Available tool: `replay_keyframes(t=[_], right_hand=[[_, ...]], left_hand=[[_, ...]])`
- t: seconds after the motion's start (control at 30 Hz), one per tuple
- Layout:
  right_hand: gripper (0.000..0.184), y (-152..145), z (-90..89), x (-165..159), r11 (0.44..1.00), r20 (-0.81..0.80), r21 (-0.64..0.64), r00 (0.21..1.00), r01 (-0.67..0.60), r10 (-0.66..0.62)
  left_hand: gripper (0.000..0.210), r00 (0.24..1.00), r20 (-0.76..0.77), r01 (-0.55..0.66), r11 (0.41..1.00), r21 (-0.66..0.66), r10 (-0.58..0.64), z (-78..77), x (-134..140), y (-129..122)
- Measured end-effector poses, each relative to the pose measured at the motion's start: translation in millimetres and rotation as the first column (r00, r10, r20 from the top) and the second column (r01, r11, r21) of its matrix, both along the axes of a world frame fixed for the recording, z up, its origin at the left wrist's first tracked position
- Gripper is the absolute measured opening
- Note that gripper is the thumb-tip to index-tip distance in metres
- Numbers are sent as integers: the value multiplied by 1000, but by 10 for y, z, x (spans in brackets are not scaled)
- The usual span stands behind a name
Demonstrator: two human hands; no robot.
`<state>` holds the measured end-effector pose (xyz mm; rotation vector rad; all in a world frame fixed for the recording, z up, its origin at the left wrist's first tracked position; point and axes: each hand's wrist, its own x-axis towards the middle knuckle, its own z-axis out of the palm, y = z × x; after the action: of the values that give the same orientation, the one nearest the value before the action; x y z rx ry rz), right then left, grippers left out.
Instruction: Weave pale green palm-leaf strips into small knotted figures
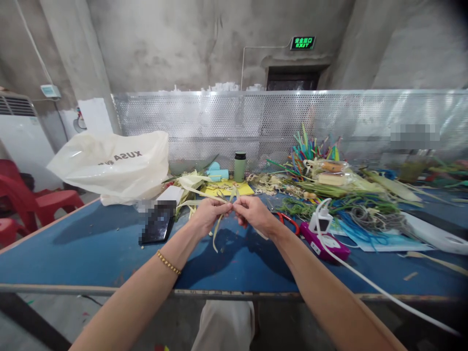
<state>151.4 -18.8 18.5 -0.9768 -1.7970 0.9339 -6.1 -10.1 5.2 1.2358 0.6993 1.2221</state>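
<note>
My left hand point(211, 214) and my right hand point(253, 213) meet fingertip to fingertip above the middle of the blue table. Both are closed in a pinch on pale green leaf strips point(217, 235). One strip end hangs down below my left hand; another runs out to the upper left, and short ends stick up between the hands. How the strips cross at the fingertips is too small to make out. Red-handled scissors point(288, 223) lie just right of my right hand, partly hidden by it. A gold bead bracelet point(168, 262) circles my left wrist.
A dark phone point(159, 225) and a white plastic bag point(113, 165) are on the left. Behind my hands stands a green bottle point(240, 167). At right lie a purple power strip point(325, 243) with a white cable, bundled cords and leaf piles point(351, 187). A perforated metal screen point(204, 122) backs the table.
</note>
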Motion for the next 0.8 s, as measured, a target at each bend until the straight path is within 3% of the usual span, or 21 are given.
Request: replay_keyframes(t=[0.13,0.23,0.67,0.8], right_hand=[[20,51,-3,10,963,194,257,973,75,-128],[19,87,-2,20,932,272,353,944,82,-186],[22,70,3,49,947,222,312,963,77,-152],[27,45,24,30,975,128,207,986,82,-110]], left_hand=[[22,997,-53,-62,996,-64,59,-34,5,21],[21,997,-51,-64,995,-72,61,-34,9,21],[21,999,-45,-19,998,-55,16,-26,-30,44],[20,1000,2,27,1000,13,-27,-16,-41,45]])
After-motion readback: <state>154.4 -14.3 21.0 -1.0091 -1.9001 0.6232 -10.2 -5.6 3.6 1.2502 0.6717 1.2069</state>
